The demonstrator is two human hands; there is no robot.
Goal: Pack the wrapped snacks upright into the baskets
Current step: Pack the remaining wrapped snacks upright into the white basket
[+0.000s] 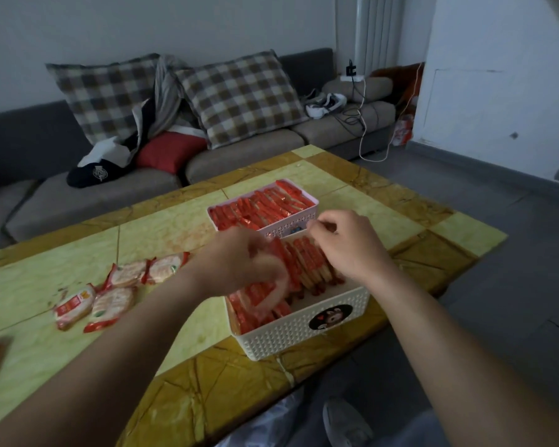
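- Table [162, 227]: top open at 3 o'clock of the baskets; near edge just beside white basket.
- White basket [304, 330]: at 6 o'clock of pink basket [291, 229]; both packed.
- Standing snacks [307, 259]: on edge, long axes roughly 10-to-4 o'clock.
- Loose snacks [110, 298]: flat, at 9 o'clock of white basket.
- Left hand [239, 262]: gripping held snack [271, 295], blurred, over white basket.
- Right hand [346, 250]: fingers curled at row tops; grip cannot be told.

Left forearm [126, 343] enters from 7 o'clock, extending toward 1 o'clock. Left hand [239, 259]: motion-blurred, palm down, fingers curled round a wrapped snack [271, 293]. Right forearm [449, 350] enters from 5 o'clock. Right hand [346, 250]: knuckles up, fingertips [318, 225] drawn together toward 10 o'clock; contents indeterminate.
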